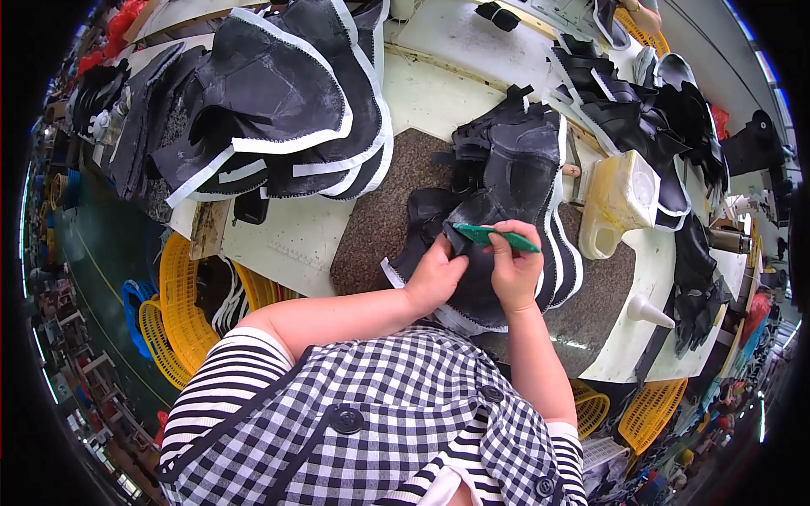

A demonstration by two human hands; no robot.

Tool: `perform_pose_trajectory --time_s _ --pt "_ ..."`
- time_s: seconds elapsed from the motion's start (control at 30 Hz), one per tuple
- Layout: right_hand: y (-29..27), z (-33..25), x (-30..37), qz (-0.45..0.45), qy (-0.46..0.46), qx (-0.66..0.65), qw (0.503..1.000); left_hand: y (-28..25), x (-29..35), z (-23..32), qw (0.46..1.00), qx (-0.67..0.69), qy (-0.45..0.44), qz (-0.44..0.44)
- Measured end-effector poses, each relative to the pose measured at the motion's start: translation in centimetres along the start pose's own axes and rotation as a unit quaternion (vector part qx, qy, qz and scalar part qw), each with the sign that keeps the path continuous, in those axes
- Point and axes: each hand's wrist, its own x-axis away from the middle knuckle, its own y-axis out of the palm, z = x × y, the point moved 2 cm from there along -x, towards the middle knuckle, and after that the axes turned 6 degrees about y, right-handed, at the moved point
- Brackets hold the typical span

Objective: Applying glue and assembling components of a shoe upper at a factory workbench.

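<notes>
The right hand (516,268) is closed around a green tool (474,233), whose far end meets a small black flap (456,239) that the left hand (436,274) pinches just beside it. Both hands work close together over the near part of a stack of black pieces with white edging (519,169), which lies on a speckled brown slab (363,244) on the pale surface (295,228). A cloudy yellowish jug (620,194) stands just right of that stack, a larger pile of black pieces (261,93) lies to its left, and yellow baskets (180,295) sit below the surface's left edge.
</notes>
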Motion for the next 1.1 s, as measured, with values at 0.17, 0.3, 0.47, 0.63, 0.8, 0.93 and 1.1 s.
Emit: perform_pose_trajectory --time_s 0.17,0.3,0.47,0.63,0.8,0.93,1.1 --pt "0.6 -2.1 0.1 0.044 0.085 -0.062 0.993 -1.5 0.2 -0.8 0.997 0.064 -0.038 0.006" --pt "0.9 -0.3 -0.1 0.041 -0.031 0.104 0.993 -1.5 0.0 -1.0 0.999 0.046 -0.001 -0.028" --pt "1.9 -2.1 0.3 0.022 0.004 0.012 1.000 -2.2 -0.1 -2.0 0.993 0.116 -0.022 -0.005" --pt "1.4 -2.3 -0.7 0.022 -0.162 0.250 0.954 -1.9 0.0 -0.6 0.998 0.043 -0.019 -0.043" --pt "0.8 -1.8 -0.8 0.041 -0.266 0.391 0.880 -1.0 -0.6 1.2 0.996 0.077 0.032 -0.044" --pt "1.8 -2.0 0.9 -0.040 -0.267 0.291 0.918 -1.4 -0.4 0.6 0.994 0.075 0.043 -0.061" --pt "1.4 -1.1 2.0 -0.004 -0.148 0.115 0.982 -1.8 0.1 0.4 0.999 -0.020 0.017 -0.044"
